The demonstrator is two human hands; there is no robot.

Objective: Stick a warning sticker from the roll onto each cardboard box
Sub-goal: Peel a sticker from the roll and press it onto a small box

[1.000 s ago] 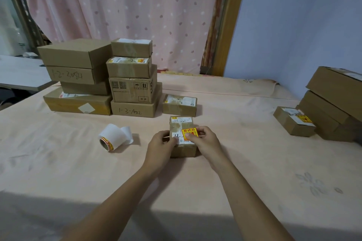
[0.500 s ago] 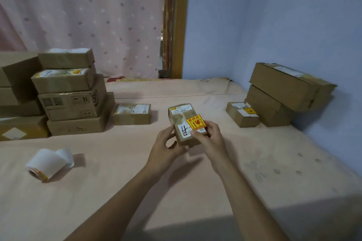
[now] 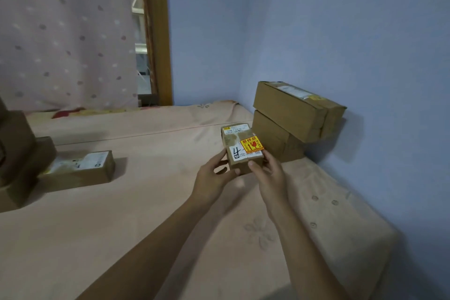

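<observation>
A small cardboard box (image 3: 235,140) is held in the air above the pink-covered surface, gripped by both hands. A yellow and red warning sticker (image 3: 252,144) sits on its top, near the right edge. My left hand (image 3: 214,178) grips the box's near left side. My right hand (image 3: 269,175) grips its near right corner, thumb on the front face. Just beyond the box, two larger cardboard boxes (image 3: 292,114) are stacked against the blue wall. The sticker roll is out of view.
A small labelled box (image 3: 80,170) lies on the pink cover (image 3: 146,214) at the left, beside the edge of a box stack (image 3: 17,153). A dotted curtain and a wooden post (image 3: 158,31) stand behind. The cover's right edge meets the wall.
Both hands lifted the stickered box off the surface and carried it right toward the stacked boxes by the wall. The view swung right, so the sticker roll and left stacks left the frame.
</observation>
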